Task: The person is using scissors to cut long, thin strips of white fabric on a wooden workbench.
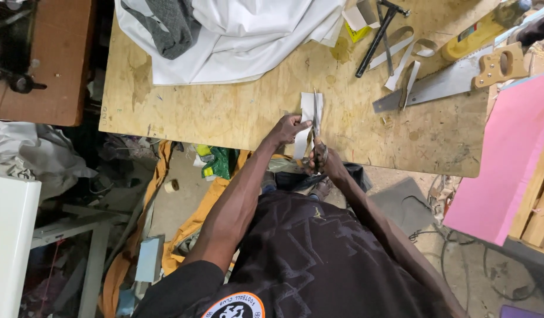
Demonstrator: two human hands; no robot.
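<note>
Two hands meet at the near edge of the counter (pixel 225 112). Right hand (pixel 321 158): grip clenched through the handles of a pair of scissors (pixel 316 121), whose blades point away from the person and run up the middle of a white strip of material (pixel 307 121). Left hand (pixel 288 129): fingers pressed down on the left part of the same strip, pinning it flat against the plywood just beside the blades. The strip lies partly on the counter and hangs over its near edge between the two hands.

Farther out on the counter: a heap of white cloth (pixel 236 41) with a grey piece (pixel 172 23) on it at the far left; loose white offcut strips (pixel 404 56) at the far right, beside a black hammer (pixel 381 35); a handsaw (pixel 454 79) with a wooden handle to the right of these, well apart from the hands. A pink board (pixel 507 159) leans at the counter's right end. Orange fabric (pixel 189 224) lies on the floor below.
</note>
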